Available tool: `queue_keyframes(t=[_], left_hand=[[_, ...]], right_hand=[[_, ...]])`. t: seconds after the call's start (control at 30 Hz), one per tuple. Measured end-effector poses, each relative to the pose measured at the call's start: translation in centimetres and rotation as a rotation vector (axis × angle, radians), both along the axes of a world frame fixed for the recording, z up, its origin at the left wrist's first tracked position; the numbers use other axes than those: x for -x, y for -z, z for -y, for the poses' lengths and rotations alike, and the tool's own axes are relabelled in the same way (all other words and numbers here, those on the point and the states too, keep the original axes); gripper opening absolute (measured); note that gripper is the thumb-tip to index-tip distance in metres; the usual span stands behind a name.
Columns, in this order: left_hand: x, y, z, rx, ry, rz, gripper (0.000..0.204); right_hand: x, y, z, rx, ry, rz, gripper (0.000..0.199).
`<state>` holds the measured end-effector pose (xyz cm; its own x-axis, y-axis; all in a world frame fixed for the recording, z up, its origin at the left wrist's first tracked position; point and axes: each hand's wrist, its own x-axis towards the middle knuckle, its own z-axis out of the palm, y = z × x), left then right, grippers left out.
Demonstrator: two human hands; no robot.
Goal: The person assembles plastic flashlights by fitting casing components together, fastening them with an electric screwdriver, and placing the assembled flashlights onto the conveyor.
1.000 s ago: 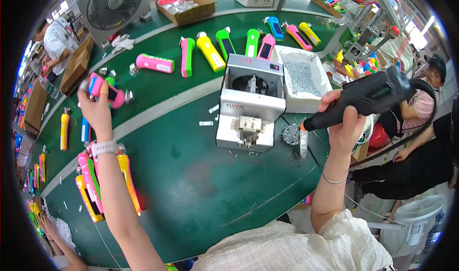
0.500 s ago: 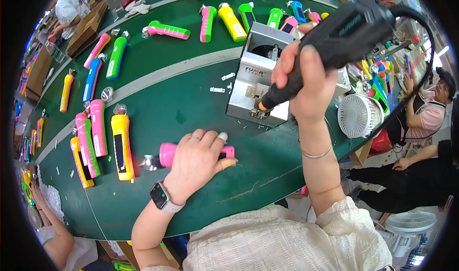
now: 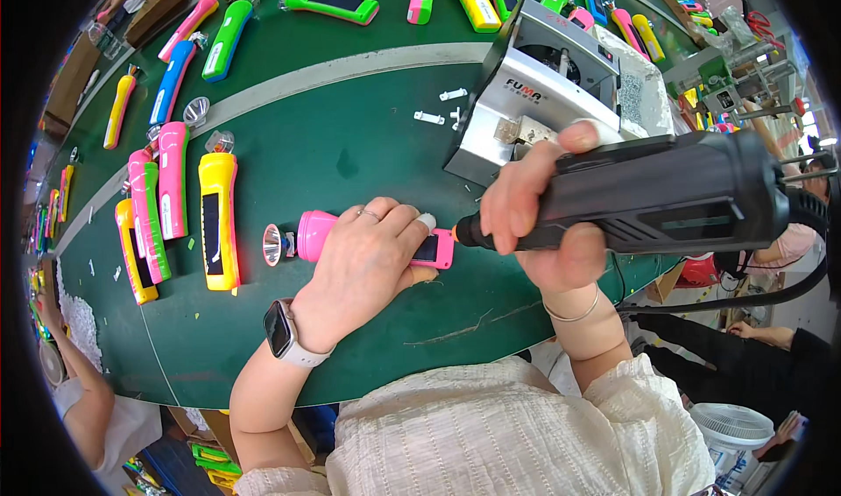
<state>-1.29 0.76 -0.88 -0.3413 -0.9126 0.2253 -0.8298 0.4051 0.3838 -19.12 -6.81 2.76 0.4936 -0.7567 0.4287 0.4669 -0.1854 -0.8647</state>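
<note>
A pink flashlight [image 3: 316, 235] lies on the green table, its silvery reflector [image 3: 273, 245] loose at the wide end. My left hand [image 3: 363, 249] is closed over the flashlight's body and presses it to the table. A dark panel shows at the narrow end, past my fingers. My right hand [image 3: 550, 220] grips a black electric screwdriver [image 3: 666, 196], held nearly level. Its orange-tipped nose meets or nearly meets the flashlight's narrow end; exact contact cannot be made out. Beyond my right hand stands a silver screw feeder [image 3: 526, 89], its front partly hidden by that hand.
Pink, orange and yellow flashlights [image 3: 219, 225] lie to the left. More flashlights, such as a green one [image 3: 328, 3], line the far side. Small white plastic parts [image 3: 429, 118] lie beside the feeder. The screwdriver's cable [image 3: 745, 302] loops at the right. Other people work nearby.
My right hand has brought the screwdriver from the feeder down to the flashlight's narrow end, turning it level. My left hand still holds the flashlight. The whole view has shifted.
</note>
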Motion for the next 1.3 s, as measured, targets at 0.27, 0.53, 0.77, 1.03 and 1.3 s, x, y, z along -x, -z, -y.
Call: queue_keyframes(t=[0.27, 0.53, 0.77, 1.03, 1.3], left_hand=[[0.0, -0.2, 0.2, -0.015, -0.007, 0.015, 0.048], [-0.3, -0.9, -0.2, -0.005, -0.036, 0.112, 0.049], [0.3, -1.1, 0.4, 0.058, -0.151, 0.138, 0.053], [-1.4, -0.8, 0.3, 0.013, -0.153, 0.088, 0.046], [-1.2, -0.8, 0.5, 0.012, -0.152, 0.056, 0.045]], right_hand=[[0.2, 1.1, -0.3, -0.001, -0.060, -0.079, 0.076], [1.7, -1.3, 1.4, 0.208, -0.040, 0.073, 0.091], [2.6, -2.8, 6.1, 0.090, -0.001, 0.260, 0.089], [1.3, -2.2, 2.3, 0.015, -0.077, 0.340, 0.095], [0.5, 1.4, 2.0, 0.136, -0.180, 0.156, 0.095]])
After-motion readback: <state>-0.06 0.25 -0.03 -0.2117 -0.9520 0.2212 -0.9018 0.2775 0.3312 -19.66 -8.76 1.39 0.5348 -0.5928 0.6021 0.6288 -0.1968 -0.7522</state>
